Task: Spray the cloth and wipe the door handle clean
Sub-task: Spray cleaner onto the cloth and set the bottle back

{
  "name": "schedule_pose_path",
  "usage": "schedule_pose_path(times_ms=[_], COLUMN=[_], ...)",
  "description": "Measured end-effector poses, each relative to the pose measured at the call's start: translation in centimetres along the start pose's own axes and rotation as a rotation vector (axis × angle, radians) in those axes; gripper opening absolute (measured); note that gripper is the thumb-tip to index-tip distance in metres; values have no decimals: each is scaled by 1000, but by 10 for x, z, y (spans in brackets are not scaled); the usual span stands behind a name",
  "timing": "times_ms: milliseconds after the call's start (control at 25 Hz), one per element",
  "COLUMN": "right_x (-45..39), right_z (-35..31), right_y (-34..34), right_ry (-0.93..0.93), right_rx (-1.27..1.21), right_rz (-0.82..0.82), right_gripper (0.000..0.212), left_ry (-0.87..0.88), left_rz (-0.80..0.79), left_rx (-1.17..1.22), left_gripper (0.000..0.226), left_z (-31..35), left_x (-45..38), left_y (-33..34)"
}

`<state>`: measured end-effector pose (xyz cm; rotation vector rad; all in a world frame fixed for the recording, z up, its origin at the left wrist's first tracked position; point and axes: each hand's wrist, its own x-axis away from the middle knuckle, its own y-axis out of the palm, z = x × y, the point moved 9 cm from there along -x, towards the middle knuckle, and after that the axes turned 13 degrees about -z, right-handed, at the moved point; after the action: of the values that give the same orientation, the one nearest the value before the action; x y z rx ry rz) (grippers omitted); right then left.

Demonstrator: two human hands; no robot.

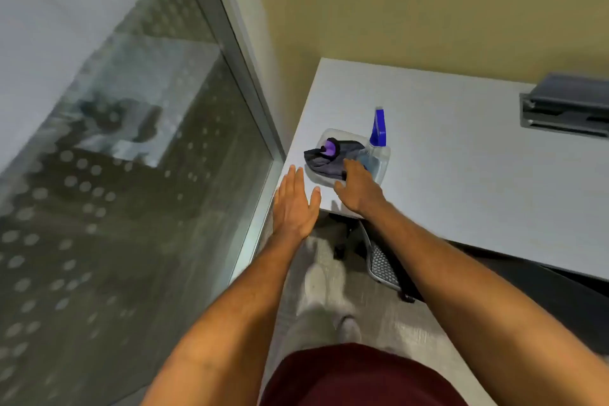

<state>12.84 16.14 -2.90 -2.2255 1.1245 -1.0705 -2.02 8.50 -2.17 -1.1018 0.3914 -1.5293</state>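
Note:
A dark grey cloth (324, 160) with a purple piece on top lies in a clear plastic container (379, 175) near the left corner of the white desk (461, 175). A clear spray bottle (377, 142) with a blue trigger head stands in the container's right side. My right hand (357, 189) hovers over the container's front, fingers curled down toward the cloth; whether it touches is unclear. My left hand (295, 204) is flat with fingers together, over the desk's left edge, holding nothing. No door handle shows clearly; a dark blurred shape sits behind the glass.
A frosted glass panel with dot pattern and metal frame (244, 76) fills the left. A grey tray (566, 105) sits at the desk's far right. Under the desk stands a mesh chair (382, 264). My shoes (326, 293) are on grey carpet.

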Motion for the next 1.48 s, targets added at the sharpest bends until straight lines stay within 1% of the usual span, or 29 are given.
schedule_pose_path(times_ms=[120, 200, 240, 320, 400, 480, 560, 640, 720, 800, 880, 920, 960, 1040, 1080, 1120, 1240, 1360, 1400, 1440, 1480], right_x=[-21, -31, -35, -40, -44, -51, -56, -57, -56, -53, -50, -46, -41, -26, -16, -6, 19, 37, 41, 44, 44], right_z=[3, 8, 10, 2, 4, 10, 20, 24, 25, 23, 10, 3, -3, -15, -22, -30, -60, -78, -78, -72, -63], right_y=[11, 23, 24, 17, 20, 19, 19, 17, 15, 12, 6, 2, -3, -11, -14, -14, -7, -4, -8, -14, -19], right_ry=[9, 52, 62, -17, -67, -11, 48, 83, 120, 121, 73, 58, 45, 14, -13, -61, -257, -392, -401, -369, -304], right_rx=[-6, 23, 36, 114, 207, 215, 153, 104, 52, 17, 109, 115, 85, 62, 80, 110, 196, 128, 66, -65, -277], right_rz=[-14, -49, -41, 90, 169, 154, 143, 173, 201, 227, 260, 278, 299, 346, 372, 399, 448, 405, 418, 432, 420], right_gripper=[54, 59, 60, 53, 39, 28, 23, 18, 17, 19, 20, 21, 24, 37, 38, 34, 23, 28, 27, 26, 24], left_ry=[-108, -184, -211, -227, -245, -280, -314, -322, -326, -347, -377, -385, -392, -409, -391, -359, -269, -217, -200, -176, -144], left_rz=[-98, -167, -194, -223, -220, -197, -182, -192, -182, -158, -162, -182, -206, -260, -282, -294, -218, -204, -190, -166, -141], left_rx=[182, 285, 344, 487, 600, 646, 645, 663, 714, 841, 1077, 1209, 1332, 1549, 1638, 1705, 1730, 1660, 1637, 1626, 1604], left_gripper=[72, 75, 75, 68, 53, 45, 41, 39, 34, 23, 16, 12, 18, 40, 46, 48, 47, 50, 50, 48, 46], left_z=[-13, -23, -25, -29, -31, -35, -40, -41, -42, -43, -38, -32, -26, -13, -5, 2, 6, 2, -1, -4, -7], left_x=[-41, -66, -77, -103, -122, -136, -145, -150, -152, -151, -146, -143, -141, -136, -134, -131, -123, -111, -107, -104, -99], left_y=[7, 16, 19, 20, 21, 21, 21, 23, 23, 20, 15, 12, 8, 0, -4, -8, -21, -29, -35, -41, -50])
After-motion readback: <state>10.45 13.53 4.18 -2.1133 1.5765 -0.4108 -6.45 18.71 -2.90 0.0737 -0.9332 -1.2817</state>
